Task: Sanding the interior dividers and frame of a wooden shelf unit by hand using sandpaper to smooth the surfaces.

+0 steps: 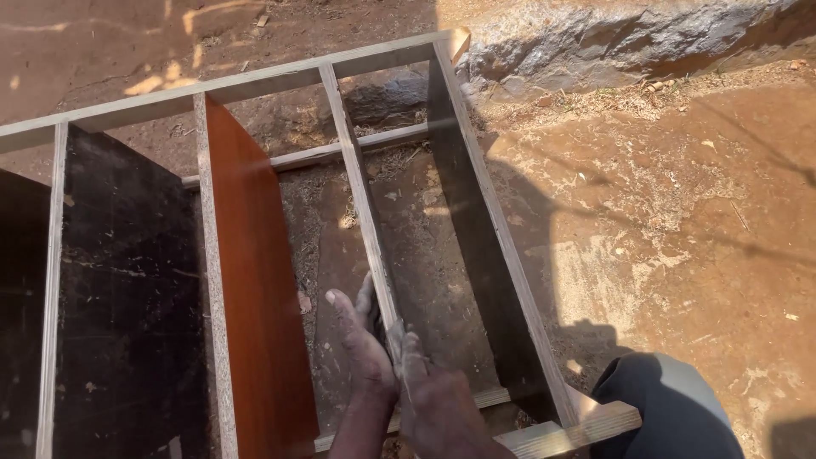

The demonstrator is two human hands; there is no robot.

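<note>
Gripping a thin pale wooden slat [361, 195] from both sides, the person's two dusty hands meet low in the middle of the head view. The left hand [361, 340] lies against the slat's left face, thumb stretched up and away, fingers curled round the strip so that their tips are hidden behind it. The right hand [433, 399] presses on the slat's right face just below, fingers laid flat and close together along the wood; whether they wrap fully round it cannot be told. Both hands are closed upon the slat, touching it and almost touching each other.

The slat runs from the near bottom rail up to the far top rail of a large open cabinet frame of raw-edged chipboard [501, 238] lying on the ground. It stands as a narrow divider between a reddish-brown laminated upright panel [255, 280] on its left and the frame's dark right-hand side board on its right. A second thin pale cross strip [314, 155] passes behind it, further up. Left of the reddish panel sits a dark brown, speckled back panel [127, 289] filling the next compartment.

Under the open compartments shows reddish-brown bare earth [680, 212], strewn with sawdust and chips. A grey rough rock [612, 42] lies beyond the frame's far corner. At the lower right the person's knee in dark grey cloth [671, 408] is just beside the frame's near corner
</note>
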